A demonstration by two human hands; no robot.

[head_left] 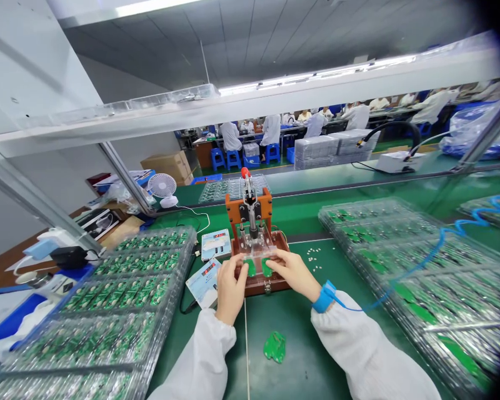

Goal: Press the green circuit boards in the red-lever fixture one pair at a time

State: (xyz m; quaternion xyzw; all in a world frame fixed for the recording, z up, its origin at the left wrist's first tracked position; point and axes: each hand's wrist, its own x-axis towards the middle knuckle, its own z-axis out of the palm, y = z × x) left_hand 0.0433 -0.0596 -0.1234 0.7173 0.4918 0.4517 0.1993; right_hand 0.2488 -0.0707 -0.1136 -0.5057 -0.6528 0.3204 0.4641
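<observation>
the orange-framed press [265, 208] stands straight ahead, its brown base [256, 288] beneath. over that base, the left hand [232, 284] and right hand [295, 273] come in from opposite sides, fingers curled; whether they pinch or merely touch, i cannot tell. between them, long axes running roughly toward the press, the left green board [251, 269] lies by the left fingertips, the right green board [267, 270] by the right.

bright overhead strip light | wide-angle bend at edges | dark right corners | glare on plastic trays [400, 250]
</observation>
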